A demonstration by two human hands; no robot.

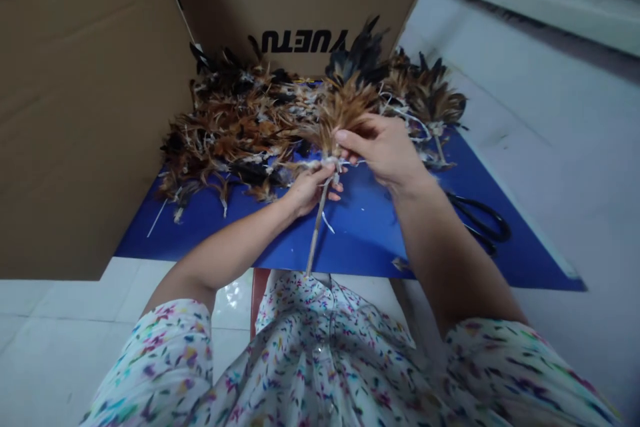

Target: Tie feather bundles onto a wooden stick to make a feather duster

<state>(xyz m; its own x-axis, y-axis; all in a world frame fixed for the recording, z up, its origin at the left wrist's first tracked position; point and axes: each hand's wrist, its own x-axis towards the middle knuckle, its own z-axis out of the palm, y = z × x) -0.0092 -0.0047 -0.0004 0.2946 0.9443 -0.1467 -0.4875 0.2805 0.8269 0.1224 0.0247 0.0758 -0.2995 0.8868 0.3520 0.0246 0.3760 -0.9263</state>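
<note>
Over the blue table top, a feather duster (350, 97) with brown and black feathers on a thin stick is held upright, its feathers pointing away from me. My left hand (313, 188) is closed around the stick just below the feathers, where white string or down shows. My right hand (383, 147) pinches at the base of the brown feathers with thumb and fingers. Whether it grips one loose feather or the bunch is hard to make out. A white strand (327, 222) hangs beside the stick.
Loose brown and black feathers (240, 120) are heaped across the back of the blue table (365, 240). Another feather bunch on a stick (439, 103) lies at the right. Black-handled scissors (483, 220) lie near my right forearm. Cardboard boxes (90, 113) stand left and behind.
</note>
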